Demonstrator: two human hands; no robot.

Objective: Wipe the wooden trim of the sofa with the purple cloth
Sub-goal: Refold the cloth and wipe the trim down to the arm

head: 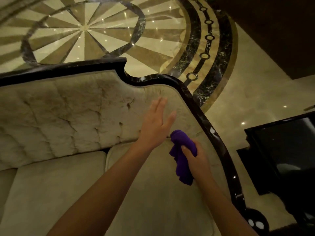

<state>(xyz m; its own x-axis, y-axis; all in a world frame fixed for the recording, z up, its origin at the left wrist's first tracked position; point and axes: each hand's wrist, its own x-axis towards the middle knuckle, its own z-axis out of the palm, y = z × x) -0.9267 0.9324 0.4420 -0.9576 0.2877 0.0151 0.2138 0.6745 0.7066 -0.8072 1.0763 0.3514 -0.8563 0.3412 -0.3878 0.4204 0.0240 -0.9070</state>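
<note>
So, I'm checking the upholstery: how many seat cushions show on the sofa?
2: the left cushion and the right cushion under the arms; more may lie out of frame to the left.

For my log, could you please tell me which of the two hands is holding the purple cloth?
The right hand grips the purple cloth, near the dark wooden trim. The left hand is flat and open over the sofa back, holding nothing.

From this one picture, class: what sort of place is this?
Probably a grand lounge or hotel lobby: a polished marble floor with a sunburst inlay, a tufted cream sofa with glossy dark wooden trim.
</note>
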